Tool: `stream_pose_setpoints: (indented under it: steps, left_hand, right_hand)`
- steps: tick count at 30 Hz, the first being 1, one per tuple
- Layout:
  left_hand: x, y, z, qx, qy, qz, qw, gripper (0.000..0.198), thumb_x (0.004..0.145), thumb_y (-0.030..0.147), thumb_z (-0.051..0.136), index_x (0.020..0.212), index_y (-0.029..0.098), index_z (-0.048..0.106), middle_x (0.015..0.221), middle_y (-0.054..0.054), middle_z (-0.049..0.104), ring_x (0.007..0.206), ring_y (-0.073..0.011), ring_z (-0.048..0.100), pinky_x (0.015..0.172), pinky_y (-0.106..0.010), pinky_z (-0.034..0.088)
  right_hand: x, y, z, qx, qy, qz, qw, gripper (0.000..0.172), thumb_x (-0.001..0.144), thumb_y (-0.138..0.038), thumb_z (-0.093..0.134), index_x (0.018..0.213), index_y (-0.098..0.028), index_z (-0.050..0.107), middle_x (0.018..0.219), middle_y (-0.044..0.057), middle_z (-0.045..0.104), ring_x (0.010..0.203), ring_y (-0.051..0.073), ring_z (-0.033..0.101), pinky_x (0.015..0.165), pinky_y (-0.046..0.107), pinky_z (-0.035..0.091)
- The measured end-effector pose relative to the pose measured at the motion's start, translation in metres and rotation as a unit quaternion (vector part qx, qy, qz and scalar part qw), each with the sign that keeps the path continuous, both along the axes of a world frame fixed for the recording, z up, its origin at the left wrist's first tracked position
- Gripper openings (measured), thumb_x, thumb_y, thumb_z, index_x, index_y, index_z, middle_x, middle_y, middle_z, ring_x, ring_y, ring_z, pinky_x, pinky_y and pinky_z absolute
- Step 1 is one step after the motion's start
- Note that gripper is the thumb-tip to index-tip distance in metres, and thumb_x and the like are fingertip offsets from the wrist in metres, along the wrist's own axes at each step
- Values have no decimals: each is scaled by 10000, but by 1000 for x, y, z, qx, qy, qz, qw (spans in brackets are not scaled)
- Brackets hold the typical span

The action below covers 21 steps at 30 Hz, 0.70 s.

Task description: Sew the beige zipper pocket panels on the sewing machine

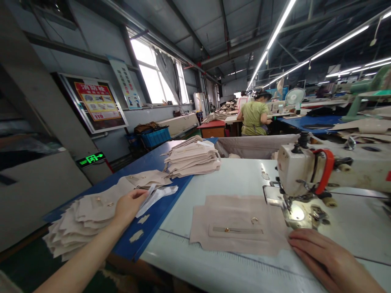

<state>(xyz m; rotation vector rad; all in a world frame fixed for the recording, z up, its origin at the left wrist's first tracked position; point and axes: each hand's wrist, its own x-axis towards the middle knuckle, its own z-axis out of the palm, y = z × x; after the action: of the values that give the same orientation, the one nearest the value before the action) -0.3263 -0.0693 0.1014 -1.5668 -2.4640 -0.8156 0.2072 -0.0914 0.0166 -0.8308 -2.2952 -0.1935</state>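
My left hand (130, 205) reaches over the blue table with its fingers pinched on a thin white strip (157, 198), which lies crumpled beside it. Just left of it spreads a stack of beige fabric pieces (91, 209) with small gold metal parts. A beige fabric panel (207, 228) lies flat on the white sewing table, with a zipper (244, 231) and a gold ring (254, 220) on it. Flat at the panel's right edge, fingers stretched out, rests my right hand (320, 252). The sewing machine (293, 175) stands just beyond that hand, its lamp lit.
A second stack of beige pieces (194, 158) sits where the blue and white tables meet. Small pale scraps (136, 236) lie near the blue table's edge (152, 240). Farther off, a person in a green shirt (253, 116) sits at another machine. A ruler scale (232, 260) runs along the front.
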Motion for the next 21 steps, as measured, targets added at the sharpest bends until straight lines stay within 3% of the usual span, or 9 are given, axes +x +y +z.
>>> stream_pose_setpoints:
  steps: [5,8,12,15,18,21]
  left_hand:
    - [31,2,11,21,-2,-12,1000,305,781,450,513,838,224,709,841,-40,764,789,-265,695,740,-327,543]
    - [71,5,3,52,33,-132,989,286,793,450,506,833,248,705,928,-30,757,878,-266,688,860,-347,532]
    - [149,12,-19,101,68,-369,921,279,874,416,475,828,243,689,917,-44,746,886,-237,686,894,-337,532]
    - [213,18,-33,126,86,-499,853,283,956,298,418,872,216,675,909,-53,741,874,-198,683,863,-311,545]
    - [268,24,-44,159,118,-574,795,274,976,183,395,887,183,655,907,-65,727,868,-183,671,846,-306,547]
    - [302,31,-57,136,142,-602,774,258,945,101,414,826,169,633,847,-62,699,814,-189,654,784,-309,548]
  right_hand:
    - [0,-2,-3,-41,6,-7,999,237,971,-272,515,1041,-244,740,1056,61,746,962,190,719,854,259,598]
    - [-4,-7,5,-78,-4,1,997,252,970,-213,504,1109,-221,715,1103,80,731,1032,202,686,932,317,562]
    - [-9,-8,14,-118,-11,31,992,261,965,-191,495,1109,-175,713,1094,88,731,1054,231,660,970,389,528]
    - [-10,-6,16,-132,-1,41,990,257,962,-176,480,1047,-158,722,1054,97,734,1009,220,664,949,374,526]
    - [-10,-5,14,-131,6,42,990,231,958,-173,494,1019,-164,716,1033,96,733,992,206,662,955,354,511]
    - [-9,-5,12,-132,-3,39,991,204,951,-170,508,1006,-166,704,1026,89,726,995,202,654,958,346,501]
